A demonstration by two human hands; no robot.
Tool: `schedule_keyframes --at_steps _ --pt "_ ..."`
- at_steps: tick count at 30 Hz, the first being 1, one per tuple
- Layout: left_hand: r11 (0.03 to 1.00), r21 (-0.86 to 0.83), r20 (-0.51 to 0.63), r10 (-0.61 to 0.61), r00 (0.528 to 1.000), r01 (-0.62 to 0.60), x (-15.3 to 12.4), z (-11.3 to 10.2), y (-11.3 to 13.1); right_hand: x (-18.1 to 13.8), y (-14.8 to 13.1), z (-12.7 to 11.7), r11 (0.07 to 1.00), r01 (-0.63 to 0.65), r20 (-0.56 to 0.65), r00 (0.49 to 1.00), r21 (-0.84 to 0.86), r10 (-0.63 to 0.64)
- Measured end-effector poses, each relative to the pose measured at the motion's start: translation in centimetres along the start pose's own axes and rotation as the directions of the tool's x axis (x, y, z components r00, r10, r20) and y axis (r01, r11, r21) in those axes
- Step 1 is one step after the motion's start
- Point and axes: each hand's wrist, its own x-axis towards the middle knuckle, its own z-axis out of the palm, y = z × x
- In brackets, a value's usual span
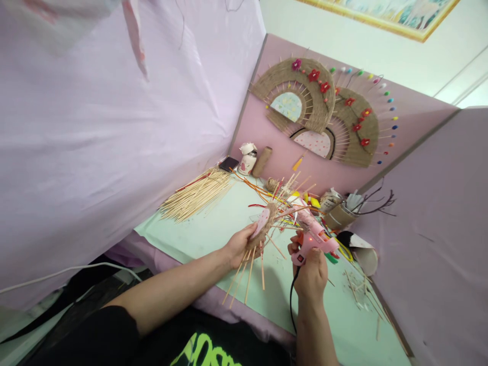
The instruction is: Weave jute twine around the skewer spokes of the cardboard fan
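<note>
My left hand (244, 248) is closed round a small fan-shaped craft piece (262, 221) with a pink spotted face, a twine-wrapped rim and thin wooden sticks that fan outward. In my right hand (311, 269) is a pink hot glue gun (314, 236), its small orange light lit and a black cord hanging below. The glue gun's front end points left toward the sticks; whether its tip touches them cannot be made out. Both hands are above the pale green tabletop (213, 239).
A heap of thin wooden sticks (198, 195) lies at left. Behind are a phone (229, 163), a white bottle (247, 158) and a twine spool (262, 161). Two twine fans (320, 84) hang on the pink panel. A cardboard holder (339, 217) and stick scraps (360, 290) are at right.
</note>
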Motion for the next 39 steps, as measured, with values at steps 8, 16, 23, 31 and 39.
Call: schedule_keyframes --at_steps 8,16,23,31,39 --pt "1.0 -0.012 0.031 0.0 1.0 0.0 0.1 -0.2 -0.1 0.0 0.1 0.0 0.999 0.007 -0.016 1.0 -0.034 -0.008" --pt "1.0 -0.028 0.048 -0.001 0.999 0.002 0.3 -0.4 -0.2 0.0 0.1 0.0 0.999 0.006 -0.02 1.0 -0.047 -0.007" --pt "1.0 -0.014 0.043 -0.006 0.999 0.007 0.2 -0.5 -0.2 -0.1 0.1 0.0 1.0 -0.005 -0.033 0.999 -0.004 0.005" --pt "1.0 -0.014 0.069 -0.019 0.997 0.02 0.2 -0.5 -0.3 0.0 -0.1 0.1 1.0 0.009 -0.025 1.0 0.01 -0.009" --pt "0.999 0.03 0.023 -0.015 1.0 0.014 0.1 -0.5 0.1 1.2 -0.7 -3.5 0.973 0.007 -0.198 0.979 -0.23 -0.054"
